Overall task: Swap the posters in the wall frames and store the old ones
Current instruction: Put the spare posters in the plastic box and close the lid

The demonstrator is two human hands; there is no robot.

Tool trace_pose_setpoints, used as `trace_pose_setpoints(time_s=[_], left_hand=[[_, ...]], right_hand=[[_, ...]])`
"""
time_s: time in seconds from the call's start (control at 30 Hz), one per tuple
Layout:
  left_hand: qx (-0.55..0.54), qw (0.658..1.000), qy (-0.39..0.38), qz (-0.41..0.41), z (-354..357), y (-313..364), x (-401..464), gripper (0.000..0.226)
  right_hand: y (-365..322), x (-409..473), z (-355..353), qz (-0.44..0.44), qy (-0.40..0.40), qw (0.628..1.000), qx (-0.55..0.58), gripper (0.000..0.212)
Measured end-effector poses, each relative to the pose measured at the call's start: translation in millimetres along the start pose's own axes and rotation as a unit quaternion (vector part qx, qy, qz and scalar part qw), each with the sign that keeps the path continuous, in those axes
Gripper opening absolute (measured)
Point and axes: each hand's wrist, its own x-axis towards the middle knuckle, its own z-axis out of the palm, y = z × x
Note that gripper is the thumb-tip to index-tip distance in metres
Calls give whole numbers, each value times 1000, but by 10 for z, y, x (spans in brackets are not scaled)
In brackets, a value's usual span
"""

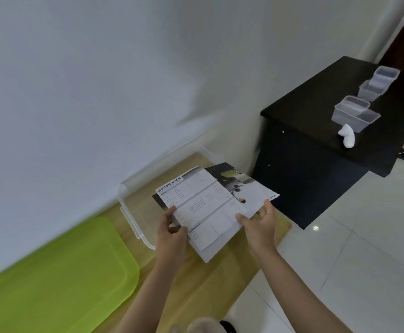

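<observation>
Covering clear bin (133,188), posters (203,207), small print blurred

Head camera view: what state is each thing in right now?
Stack of printed paper posters: held by both hands above the bin.
Left hand: grip shut on the stack's left edge.
Right hand: grip shut on its right edge.
Clear plastic storage bin: open, lid off.
Green plastic lid: lying flat beside the bin.
Clear plastic tubs: lidless, on black cabinet.

The top sheet (203,207), centre of the frame, carries the heading "SPECIFICATION" at its upper left corner. The table rows printed below it are too small to read. Lettering on the lower sheet's (256,191) right edge is illegible.
</observation>
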Motion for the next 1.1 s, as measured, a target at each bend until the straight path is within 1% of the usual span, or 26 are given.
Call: trace_pose_setpoints(time_s=[0.2, 0.3, 0.43, 0.53, 0.67, 0.73, 0.77, 0.83, 0.87, 0.9, 0.97, 1.0, 1.1], left_hand=[[45, 996, 57, -42, -416, -51, 383, 49], [67, 993, 83, -55, -574, -103, 547, 42], [135, 985, 90, -53, -671, -171, 726, 32], [176, 979, 83, -57, -677, -172, 837, 27], [238, 968, 80, -20, -655, -129, 931, 21], [272, 959, 75, -10, -635, -85, 958, 15], [286, 955, 72, -8, -625, -68, 971, 15], [303, 951, 56, -13, -604, -33, 990, 24], [312, 949, 48, -17, -602, -27, 1006, 22], [323, 946, 36, -21, -601, -23, 1015, 18], [347, 937, 10, -34, -588, -51, 1061, 46], [357, 933, 1, -42, -580, -42, 1063, 54], [375, 927, -11, -34, -539, -23, 984, 57]], right_hand=[[92, 32, 602, 62, -20, 997, -43, 91], [139, 96, 827, 88, -25, 994, -55, 95], [161, 176, 995, 101, -29, 991, -82, 79], [155, 252, 1082, 100, -27, 988, -117, 72], [125, 359, 1135, 108, -48, 977, -179, 45], [135, 397, 1158, 113, -65, 970, -203, 44], [140, 400, 1169, 117, -78, 966, -216, 50], [140, 391, 1189, 119, -104, 956, -248, 72], [129, 382, 1188, 114, -116, 952, -261, 77], [122, 377, 1179, 106, -126, 949, -269, 77], [99, 358, 1154, 90, -142, 948, -269, 73], [91, 352, 1140, 81, -146, 950, -265, 70], [71, 318, 1082, 46, -160, 953, -253, 62]])
